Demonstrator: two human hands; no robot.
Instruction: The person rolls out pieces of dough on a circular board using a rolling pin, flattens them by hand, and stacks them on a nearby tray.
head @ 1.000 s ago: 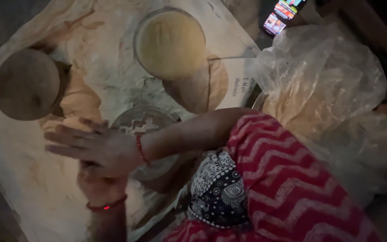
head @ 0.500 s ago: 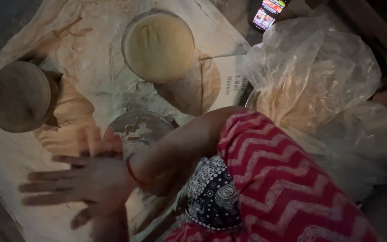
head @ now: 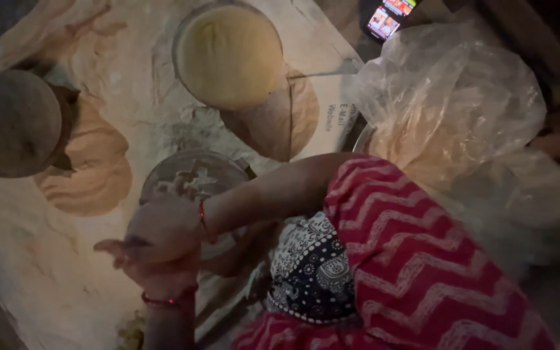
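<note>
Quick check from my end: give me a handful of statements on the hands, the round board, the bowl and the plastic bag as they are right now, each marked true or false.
1. The two hands are pressed together, the right hand laid over the left hand. True.
2. The flour-dusted round board lies just beyond the hands. True.
3. The bowl at the top is empty. False: it is filled with a pale yellow mass.
4. The clear plastic bag lies at the left edge of the view. False: it lies at the right, beyond the red zigzag sleeve.
5. Both wrists carry a red band. True.
</note>
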